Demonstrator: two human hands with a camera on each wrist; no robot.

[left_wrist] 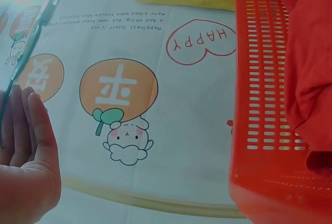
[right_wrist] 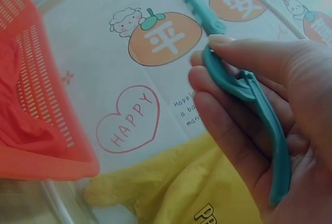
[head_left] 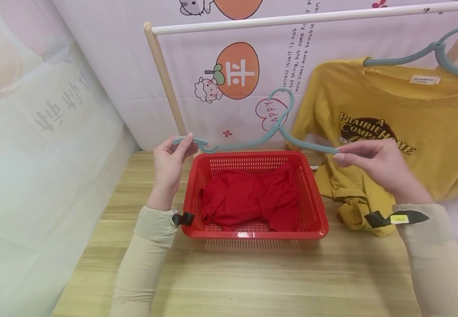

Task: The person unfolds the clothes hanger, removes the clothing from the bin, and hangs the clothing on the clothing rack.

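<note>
A teal clothes hanger (head_left: 249, 144) is held up over the back of a red basket (head_left: 319, 198), its hook pointing upward. My left hand (head_left: 166, 169) pinches one end between thumb and fingers. At the other end, my right hand (head_left: 379, 163) grips the arm of the hanger; in the right wrist view, the hanger (right_wrist: 228, 84) crosses the palm under the thumb. The left wrist view shows only part of the left hand (left_wrist: 28, 167), at the frame's edge. Crumpled red cloth (head_left: 249, 198) lies inside the basket.
A yellow printed shirt (head_left: 328, 94) hangs from another teal hanger (head_left: 401, 59) on the white rail (head_left: 292, 18) at right. Its lower part bunches on the wooden table (head_left: 253, 281). A wooden post (head_left: 165, 79) supports the rail at left, before a printed backdrop.
</note>
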